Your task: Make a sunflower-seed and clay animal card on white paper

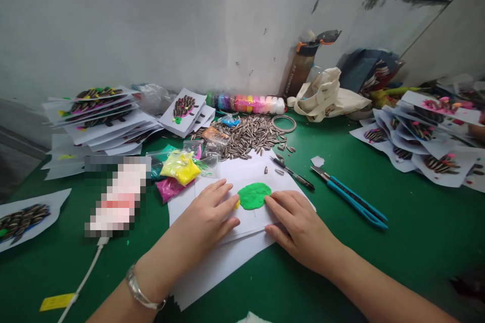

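Note:
A flat green patch of modelling clay lies on a stack of white paper. At its left edge is a small yellow bit of clay, partly covered by a fingertip. My left hand rests on the paper with its fingers stretched out, the index finger at the yellow bit. From the other side my right hand reaches in, fingers extended, one fingertip touching the right edge of the green clay. Neither hand grips anything.
Sunflower seeds are heaped behind the paper, beside bagged yellow clay. A black pen and a blue utility knife lie right. Decorated sheets are piled left and right. A blurred phone has a white cable.

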Action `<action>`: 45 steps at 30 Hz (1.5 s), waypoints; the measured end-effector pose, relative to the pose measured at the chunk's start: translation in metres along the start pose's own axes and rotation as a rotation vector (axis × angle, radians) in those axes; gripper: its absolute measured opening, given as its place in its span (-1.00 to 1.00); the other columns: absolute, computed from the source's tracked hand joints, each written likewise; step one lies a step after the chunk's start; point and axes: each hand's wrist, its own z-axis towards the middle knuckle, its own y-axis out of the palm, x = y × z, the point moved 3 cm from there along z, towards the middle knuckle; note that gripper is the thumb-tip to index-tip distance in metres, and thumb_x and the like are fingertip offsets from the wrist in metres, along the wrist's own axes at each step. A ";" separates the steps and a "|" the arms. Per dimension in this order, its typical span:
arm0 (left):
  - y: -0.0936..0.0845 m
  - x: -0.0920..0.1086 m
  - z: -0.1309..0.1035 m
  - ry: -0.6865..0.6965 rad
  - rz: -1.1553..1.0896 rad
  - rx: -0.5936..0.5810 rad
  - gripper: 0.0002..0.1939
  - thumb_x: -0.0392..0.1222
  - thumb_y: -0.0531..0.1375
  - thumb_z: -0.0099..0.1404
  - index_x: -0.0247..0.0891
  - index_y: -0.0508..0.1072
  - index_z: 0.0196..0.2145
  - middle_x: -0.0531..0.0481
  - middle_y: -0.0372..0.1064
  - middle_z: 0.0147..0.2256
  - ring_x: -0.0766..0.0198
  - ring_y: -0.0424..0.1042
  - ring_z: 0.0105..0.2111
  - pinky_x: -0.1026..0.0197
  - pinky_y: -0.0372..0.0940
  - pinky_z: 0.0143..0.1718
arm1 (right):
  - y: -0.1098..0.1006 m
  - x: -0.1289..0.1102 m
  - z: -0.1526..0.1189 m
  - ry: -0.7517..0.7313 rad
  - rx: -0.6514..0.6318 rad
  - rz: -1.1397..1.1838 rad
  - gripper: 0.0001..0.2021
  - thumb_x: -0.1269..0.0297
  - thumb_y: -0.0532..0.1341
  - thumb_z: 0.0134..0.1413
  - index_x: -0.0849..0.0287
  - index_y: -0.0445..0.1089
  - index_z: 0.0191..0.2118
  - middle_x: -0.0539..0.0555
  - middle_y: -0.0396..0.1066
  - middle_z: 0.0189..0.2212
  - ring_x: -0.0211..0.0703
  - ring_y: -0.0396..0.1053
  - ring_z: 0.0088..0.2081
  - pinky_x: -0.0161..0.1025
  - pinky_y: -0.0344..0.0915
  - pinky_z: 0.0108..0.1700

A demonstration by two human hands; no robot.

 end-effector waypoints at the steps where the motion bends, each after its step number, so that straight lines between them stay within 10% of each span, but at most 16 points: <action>1: 0.001 0.001 0.000 0.011 0.002 0.004 -0.67 -0.19 0.18 0.35 -0.28 0.39 0.05 -0.29 0.26 0.16 -0.13 0.15 0.23 -0.20 0.22 0.17 | 0.000 0.000 -0.001 -0.004 -0.002 0.006 -0.57 0.23 0.16 0.23 0.28 0.28 0.17 0.27 0.33 0.03 0.10 0.24 0.04 0.09 0.23 0.11; 45: 0.001 0.001 0.003 -0.058 -0.144 -0.096 -0.61 -0.17 0.17 0.35 -0.18 0.34 0.12 -0.17 0.26 0.18 -0.02 0.18 0.22 -0.07 0.18 0.22 | -0.002 0.001 -0.002 0.069 0.099 -0.051 -0.61 0.14 0.07 0.29 0.17 0.38 0.13 0.29 0.23 0.19 0.17 0.16 0.16 0.20 0.08 0.18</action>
